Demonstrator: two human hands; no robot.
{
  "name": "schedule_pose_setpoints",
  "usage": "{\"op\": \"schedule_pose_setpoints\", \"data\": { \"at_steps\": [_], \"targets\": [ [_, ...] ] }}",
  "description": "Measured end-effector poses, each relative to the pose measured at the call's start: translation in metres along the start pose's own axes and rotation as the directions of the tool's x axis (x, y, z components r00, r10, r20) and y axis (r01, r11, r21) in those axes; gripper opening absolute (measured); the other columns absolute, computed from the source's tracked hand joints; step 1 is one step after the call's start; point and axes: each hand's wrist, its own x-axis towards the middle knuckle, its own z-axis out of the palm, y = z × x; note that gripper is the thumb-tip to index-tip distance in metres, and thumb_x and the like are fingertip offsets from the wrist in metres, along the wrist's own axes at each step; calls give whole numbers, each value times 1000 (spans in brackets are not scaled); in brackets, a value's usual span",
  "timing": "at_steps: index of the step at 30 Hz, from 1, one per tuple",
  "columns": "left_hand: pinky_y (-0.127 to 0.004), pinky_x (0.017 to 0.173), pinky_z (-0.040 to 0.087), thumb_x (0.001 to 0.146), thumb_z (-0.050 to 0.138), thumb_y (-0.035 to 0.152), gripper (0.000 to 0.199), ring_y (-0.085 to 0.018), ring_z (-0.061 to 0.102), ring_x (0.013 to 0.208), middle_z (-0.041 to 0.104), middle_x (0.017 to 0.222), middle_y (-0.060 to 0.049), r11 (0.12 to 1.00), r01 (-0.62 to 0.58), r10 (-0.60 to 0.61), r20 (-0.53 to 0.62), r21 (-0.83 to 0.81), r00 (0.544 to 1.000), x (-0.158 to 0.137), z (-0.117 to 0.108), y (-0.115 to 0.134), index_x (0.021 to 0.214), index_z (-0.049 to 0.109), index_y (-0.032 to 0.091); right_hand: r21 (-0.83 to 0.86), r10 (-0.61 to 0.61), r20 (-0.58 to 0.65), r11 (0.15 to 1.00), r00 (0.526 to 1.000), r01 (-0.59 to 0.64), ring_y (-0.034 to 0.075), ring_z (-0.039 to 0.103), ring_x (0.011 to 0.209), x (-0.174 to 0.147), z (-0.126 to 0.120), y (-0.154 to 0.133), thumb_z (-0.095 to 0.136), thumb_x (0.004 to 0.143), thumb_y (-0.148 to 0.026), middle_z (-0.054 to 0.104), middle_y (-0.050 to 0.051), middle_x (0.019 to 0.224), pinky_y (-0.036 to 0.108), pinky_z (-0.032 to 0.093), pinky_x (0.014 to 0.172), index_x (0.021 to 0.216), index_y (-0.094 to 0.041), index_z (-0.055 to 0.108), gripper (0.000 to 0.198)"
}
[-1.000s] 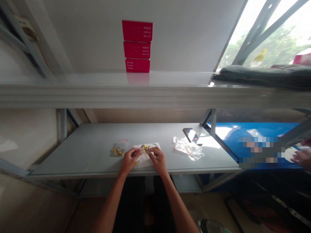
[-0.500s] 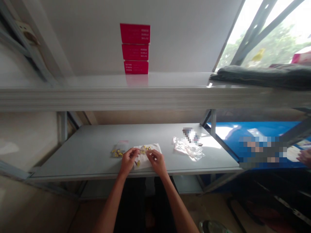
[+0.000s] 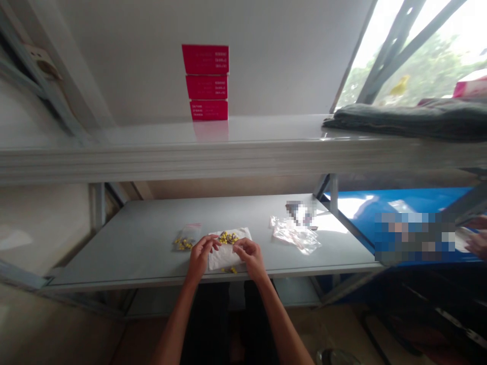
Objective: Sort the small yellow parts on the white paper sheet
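Two bare hands work over a small white cloth near the front edge of a grey table (image 3: 114, 248). Compared with a half second ago, the hands have parted slightly, so the pile of small yellow-and-dark pieces (image 3: 229, 237) on the far part of the white cloth (image 3: 224, 259) shows more fully. A few loose yellow pieces (image 3: 231, 270) now lie at the cloth's near edge; a half second ago, yellow showed on the cloth beside the left hand. The whole view has tilted a little, setting the shelf lower.

The left hand (image 3: 198, 256) is curled at the left of the pile, thumb and fingertips close together. The right hand (image 3: 251, 256) is bent the same way at the right. Both are small and blurred, so I cannot tell whether either pinches a piece.

A pixelated patch covers a dark flat object (image 3: 300, 214) at the far right of the table; another hides part of the blue surface (image 3: 350, 203) beyond. There, another person's hand (image 3: 478, 243) is cut off by the right edge.

To the left lies a clear bag (image 3: 192, 231) of similar pieces; to the right, crumpled clear plastic (image 3: 292, 235). A thick shelf (image 3: 152, 157) crosses above, carrying three stacked pink boxes (image 3: 207, 83) and a folded dark cloth (image 3: 411, 119).
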Motion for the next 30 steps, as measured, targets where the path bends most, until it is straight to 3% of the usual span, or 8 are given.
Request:
{"op": "schedule_pose_setpoints", "data": {
  "at_steps": [4,8,12,15,18,22,26,30],
  "targets": [
    [-28,71,47,91,57,47,35,-20,64,76,75,84,-7,998,14,-19,90,59,996,-8,2,4,91,75,17,-10,-20,-18,1000,1000,20,17,61,74,1,2,0,74,81,-44,70,5,90,26,47,62,105,-21,70,33],
    [-28,78,49,86,66,46,30,-22,67,81,75,81,-6,988,39,-56,117,150,992,-13,4,4,80,74,17,-51,9,30,999,1000,-7,17,60,72,2,4,-5,75,80,-47,70,5,92,25,47,60,111,-21,69,41],
    [-30,80,50,85,69,43,29,-21,69,80,75,80,-4,993,64,-73,93,96,993,-14,3,3,98,73,17,-145,15,92,990,996,-2,16,58,68,3,6,-8,70,84,-49,69,4,80,25,45,61,91,-18,72,32],
    [-29,81,50,85,69,43,27,-22,69,87,75,89,-6,994,46,-55,90,99,994,-14,3,2,95,72,18,-239,-9,96,970,995,32,14,53,61,2,7,-8,66,88,-48,65,2,70,24,40,57,79,-16,71,33],
    [-28,81,49,85,68,43,26,-22,66,90,74,91,-6,991,11,-23,87,130,996,-12,2,0,85,71,18,-300,-33,103,952,994,63,12,49,57,0,8,-7,64,88,-46,62,1,64,23,36,53,77,-16,70,33],
    [-27,77,48,85,67,45,28,-20,63,81,69,80,-4,986,12,-26,82,164,996,-12,3,-3,80,69,17,-339,-48,128,936,991,89,14,56,64,-1,11,-7,65,88,-43,68,4,74,24,42,59,82,-16,71,29],
    [-26,73,47,86,65,45,29,-19,62,79,68,78,-3,983,-1,-15,83,185,996,-12,5,-3,79,68,17,-390,-95,144,909,985,145,16,59,70,-2,12,-11,63,90,-39,69,4,77,26,45,67,81,-17,71,26],
    [-26,72,47,87,65,45,28,-18,61,78,69,81,-3,979,-9,-19,133,205,991,-12,6,-2,82,69,17,-356,-91,129,925,987,132,16,58,67,-3,11,-15,62,90,-39,67,3,73,25,43,62,79,-16,71,26]
  ]
}}
